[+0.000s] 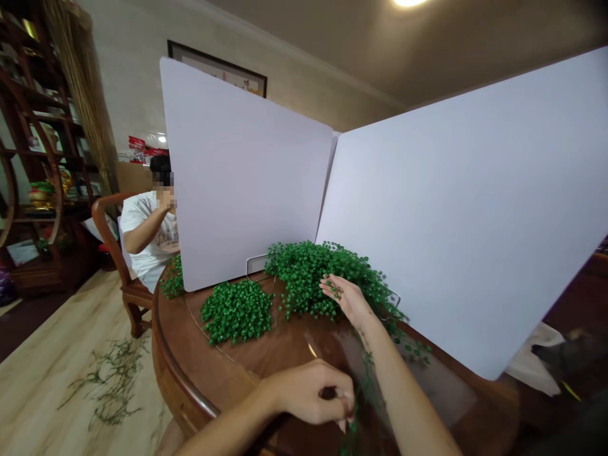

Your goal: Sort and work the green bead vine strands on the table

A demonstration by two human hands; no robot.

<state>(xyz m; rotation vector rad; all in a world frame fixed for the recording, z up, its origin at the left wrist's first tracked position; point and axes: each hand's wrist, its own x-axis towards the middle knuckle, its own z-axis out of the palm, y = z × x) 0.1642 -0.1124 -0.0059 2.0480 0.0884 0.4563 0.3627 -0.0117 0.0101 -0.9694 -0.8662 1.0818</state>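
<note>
My left hand (316,392) is low over the near side of the table, fingers curled into a pinch. A bit of a green sprig (352,425) shows at its fingertips; the rest is blurred. My right hand (346,295) reaches to the front of a large heap of green plastic-looking leaf sprigs (308,269). Its fingers are stretched out, and a few small green pieces show against the palm. Left of that heap lies a smaller, denser pile of green leaf pieces (237,310). A thin green strand (367,362) hangs beside my right forearm.
Two tall white panels (251,171) (456,209) stand on the round brown wooden table (190,364), behind the heaps. A person in a white shirt (145,221) sits beyond the left panel. Stripped stems (114,383) litter the floor near a wooden chair (137,304).
</note>
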